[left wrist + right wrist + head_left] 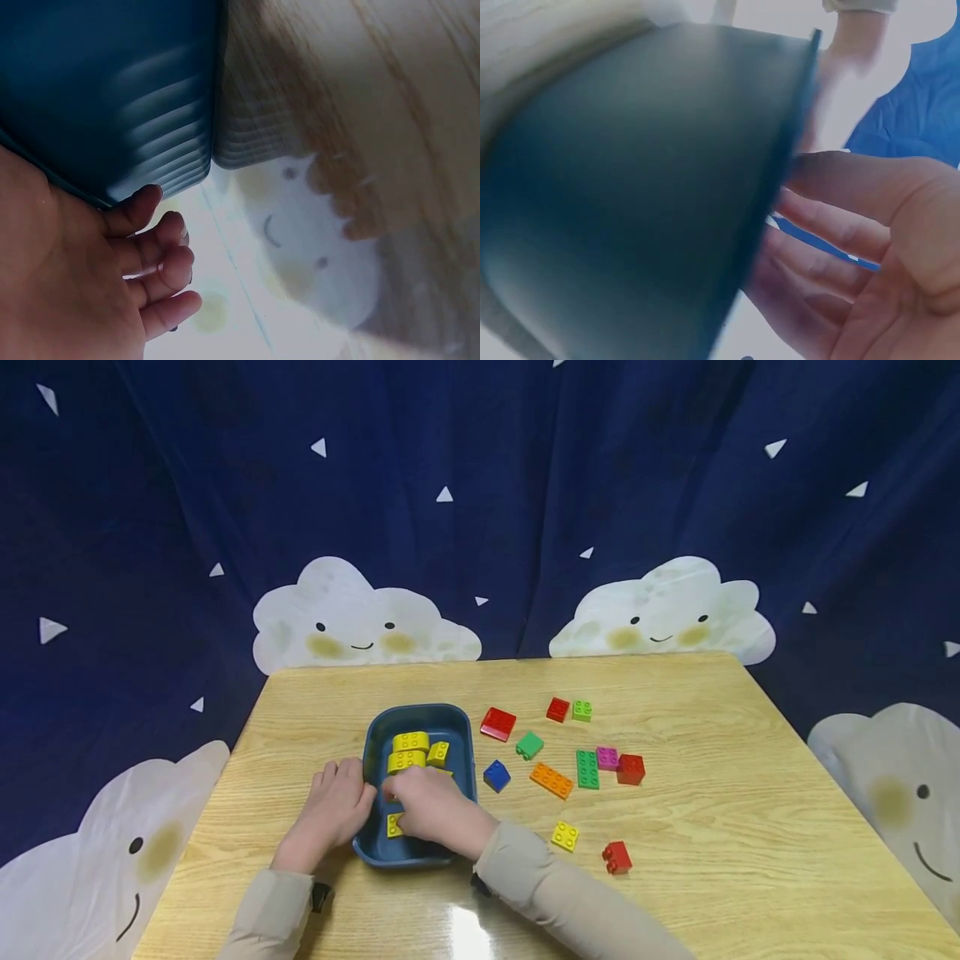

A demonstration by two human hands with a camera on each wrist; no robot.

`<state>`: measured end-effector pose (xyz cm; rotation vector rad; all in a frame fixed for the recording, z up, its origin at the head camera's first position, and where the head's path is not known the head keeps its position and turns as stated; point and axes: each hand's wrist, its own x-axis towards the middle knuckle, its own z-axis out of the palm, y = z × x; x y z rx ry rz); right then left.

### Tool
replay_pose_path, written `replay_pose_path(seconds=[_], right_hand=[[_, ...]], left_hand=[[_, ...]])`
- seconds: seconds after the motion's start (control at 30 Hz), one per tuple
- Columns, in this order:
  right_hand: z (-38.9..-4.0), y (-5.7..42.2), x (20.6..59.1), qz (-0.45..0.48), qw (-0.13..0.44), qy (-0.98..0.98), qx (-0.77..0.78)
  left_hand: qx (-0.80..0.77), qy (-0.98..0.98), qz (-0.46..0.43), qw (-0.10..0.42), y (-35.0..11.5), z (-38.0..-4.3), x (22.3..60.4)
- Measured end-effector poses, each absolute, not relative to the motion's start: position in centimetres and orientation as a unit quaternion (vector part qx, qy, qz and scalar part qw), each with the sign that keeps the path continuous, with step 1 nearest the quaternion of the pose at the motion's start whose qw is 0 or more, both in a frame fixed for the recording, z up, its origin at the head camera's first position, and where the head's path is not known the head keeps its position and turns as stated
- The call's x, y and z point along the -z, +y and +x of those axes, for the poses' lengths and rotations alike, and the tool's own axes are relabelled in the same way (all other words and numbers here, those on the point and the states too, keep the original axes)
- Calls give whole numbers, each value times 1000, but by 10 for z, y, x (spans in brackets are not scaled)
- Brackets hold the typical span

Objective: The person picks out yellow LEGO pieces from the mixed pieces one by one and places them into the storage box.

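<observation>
A dark blue tray (455,727) stands on the table with several yellow bricks (407,761) inside. My left hand (339,797) rests at the tray's left rim, its thumb side against the edge. In the left wrist view, its fingers (166,270) are loosely bent outside the tray wall (161,120), holding nothing. Over the right rim reaches my right hand (435,806), down among the yellow bricks. A yellow brick (393,825) shows beside it. In the right wrist view the tray wall (652,187) hides the fingertips, so I cannot tell whether they hold a brick.
Right of the tray lie loose bricks: a blue brick (497,776), an orange brick (551,780), a long green brick (588,769), a pink brick (607,758), a yellow brick (565,836) and several red ones (498,724). A dark blue curtain (517,510) hangs behind the table.
</observation>
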<state>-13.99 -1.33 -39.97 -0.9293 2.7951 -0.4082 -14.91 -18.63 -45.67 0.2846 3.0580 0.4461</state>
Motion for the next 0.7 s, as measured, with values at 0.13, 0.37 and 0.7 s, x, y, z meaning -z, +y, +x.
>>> replay_pose_path(seconds=[0.13,0.37,0.7], right_hand=[[-140,-5,390,-294,92,941,141],[-140,17,377,-293,75,941,150],[-141,59,372,-266,60,947,167]], left_hand=[[-143,986,88,20,-186,-150,458],[-151,985,87,18,-186,-150,459],[-147,985,87,13,-185,-150,461]])
